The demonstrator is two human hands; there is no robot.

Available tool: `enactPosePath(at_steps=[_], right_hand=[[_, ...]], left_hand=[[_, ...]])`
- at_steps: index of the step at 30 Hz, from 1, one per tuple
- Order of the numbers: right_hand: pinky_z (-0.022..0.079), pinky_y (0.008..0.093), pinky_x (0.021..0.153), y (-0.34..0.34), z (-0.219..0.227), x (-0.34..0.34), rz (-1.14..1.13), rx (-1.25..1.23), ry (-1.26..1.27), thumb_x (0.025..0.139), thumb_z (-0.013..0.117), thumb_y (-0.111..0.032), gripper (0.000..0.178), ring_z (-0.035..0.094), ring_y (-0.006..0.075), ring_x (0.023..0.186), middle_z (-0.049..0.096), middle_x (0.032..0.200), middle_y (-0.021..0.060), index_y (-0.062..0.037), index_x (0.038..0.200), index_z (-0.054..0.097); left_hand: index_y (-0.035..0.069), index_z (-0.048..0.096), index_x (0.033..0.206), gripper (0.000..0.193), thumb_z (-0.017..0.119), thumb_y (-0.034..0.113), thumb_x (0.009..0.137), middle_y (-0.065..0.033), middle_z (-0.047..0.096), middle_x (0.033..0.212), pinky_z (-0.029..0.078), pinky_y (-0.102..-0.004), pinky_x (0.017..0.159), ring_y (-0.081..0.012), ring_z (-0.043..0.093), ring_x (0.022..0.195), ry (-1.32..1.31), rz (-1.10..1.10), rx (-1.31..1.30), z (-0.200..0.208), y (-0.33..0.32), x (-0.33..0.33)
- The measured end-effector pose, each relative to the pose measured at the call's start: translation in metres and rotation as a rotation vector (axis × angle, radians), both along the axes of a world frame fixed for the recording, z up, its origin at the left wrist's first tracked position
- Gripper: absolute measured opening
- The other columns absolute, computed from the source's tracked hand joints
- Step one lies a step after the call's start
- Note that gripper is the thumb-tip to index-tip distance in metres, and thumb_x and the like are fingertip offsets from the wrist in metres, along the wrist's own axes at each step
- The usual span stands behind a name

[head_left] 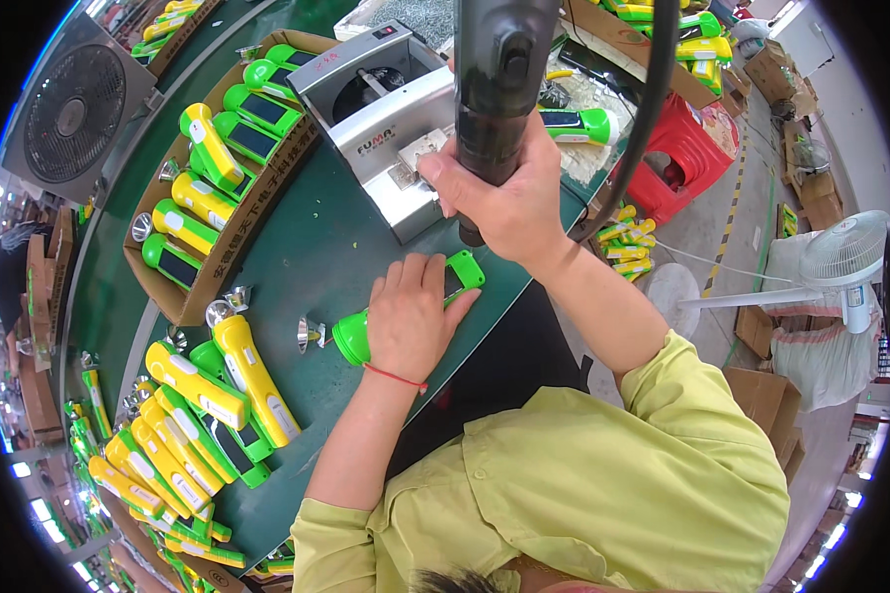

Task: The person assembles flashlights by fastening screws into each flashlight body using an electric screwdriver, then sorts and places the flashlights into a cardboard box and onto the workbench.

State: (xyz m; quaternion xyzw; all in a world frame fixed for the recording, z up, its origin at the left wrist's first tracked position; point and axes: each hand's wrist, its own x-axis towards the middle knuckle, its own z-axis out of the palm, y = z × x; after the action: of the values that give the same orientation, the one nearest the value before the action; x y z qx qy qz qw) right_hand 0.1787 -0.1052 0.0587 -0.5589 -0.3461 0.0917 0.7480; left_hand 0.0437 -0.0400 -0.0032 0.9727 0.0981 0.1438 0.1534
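The green counter (307,257) carries everything within reach. Along its far edge sits a carton (232,247), its torches in rows, perhaps so they cannot roll. Toward the left end lies a pile (200,385) of yellow and green torches, leaning on one another, mostly lamp ends outward, which probably spares their loose reflectors. The grey machine (386,128) stands toward the right end, a handy spot for the right hand. The black screwdriver (504,89) is held upright over the near edge, likely to bring its tip straight down; whether it touches anything is unclear. Below it, by that edge, a green torch (352,338) lies panel up. The right hand (514,193) is wrapped round the screwdriver; the left hand (407,311) curls over the torch, apparently to steady its rounded body. Just beside the lamp end rests a shiny reflector (310,335).
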Motion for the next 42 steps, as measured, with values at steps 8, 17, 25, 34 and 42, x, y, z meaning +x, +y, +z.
enactPosePath(at_steps=[8,17,25,34,42], right_hand=[[0.044,0.0220,0.048,0.008,-0.012,-0.003,0.015,0.030,-0.054,0.077,0.071,0.001,0.044,0.054,0.0076,0.055,0.059,0.073,0.0029,-0.0019,0.113,0.046],[0.048,0.0282,0.079,0.010,-0.042,-0.014,-0.150,-0.063,-0.174,0.073,0.076,-0.011,0.065,0.062,0.0170,0.088,0.062,0.101,0.0096,-0.0009,0.127,0.042],[0.048,0.0273,0.076,0.002,-0.037,-0.014,-0.044,-0.046,-0.046,0.075,0.075,-0.010,0.059,0.061,0.0157,0.086,0.061,0.102,0.0095,-0.0015,0.124,0.044],[0.048,0.0219,0.064,-0.009,-0.022,-0.001,-0.009,0.146,0.011,0.074,0.073,0.001,0.044,0.058,0.0074,0.071,0.061,0.089,0.0032,-0.0013,0.111,0.049],[0.047,0.0254,0.054,0.023,0.022,0.029,-0.051,0.273,-0.276,0.082,0.060,0.005,0.072,0.056,0.0121,0.056,0.059,0.073,0.0077,0.0043,0.142,0.020]], left_hand=[[0.001,0.061,0.104,0.045,0.071,0.034,0.075,-0.0080,0.056,0.091,0.044,-0.0364,0.068,-0.0251,0.056,0.080,0.017,0.009,0.002,0.000,-0.001,0.000],[0.003,0.060,0.102,0.046,0.069,0.039,0.075,-0.0063,0.054,0.087,0.043,-0.0351,0.067,-0.0222,0.055,0.081,-0.020,0.001,0.029,-0.002,0.002,0.001],[0.001,0.059,0.098,0.042,0.067,0.037,0.078,-0.0081,0.053,0.088,0.042,-0.0365,0.067,-0.0242,0.054,0.079,-0.054,0.004,0.045,-0.003,0.000,-0.002],[0.004,0.059,0.099,0.040,0.068,0.037,0.077,-0.0086,0.055,0.090,0.043,-0.0364,0.067,-0.0257,0.056,0.080,-0.057,-0.019,0.021,-0.005,-0.002,0.006],[0.007,0.060,0.091,0.041,0.083,0.024,0.061,-0.0093,0.061,0.093,0.046,-0.0378,0.074,-0.0272,0.058,0.085,-0.433,-0.056,-0.141,0.024,0.003,0.000]])
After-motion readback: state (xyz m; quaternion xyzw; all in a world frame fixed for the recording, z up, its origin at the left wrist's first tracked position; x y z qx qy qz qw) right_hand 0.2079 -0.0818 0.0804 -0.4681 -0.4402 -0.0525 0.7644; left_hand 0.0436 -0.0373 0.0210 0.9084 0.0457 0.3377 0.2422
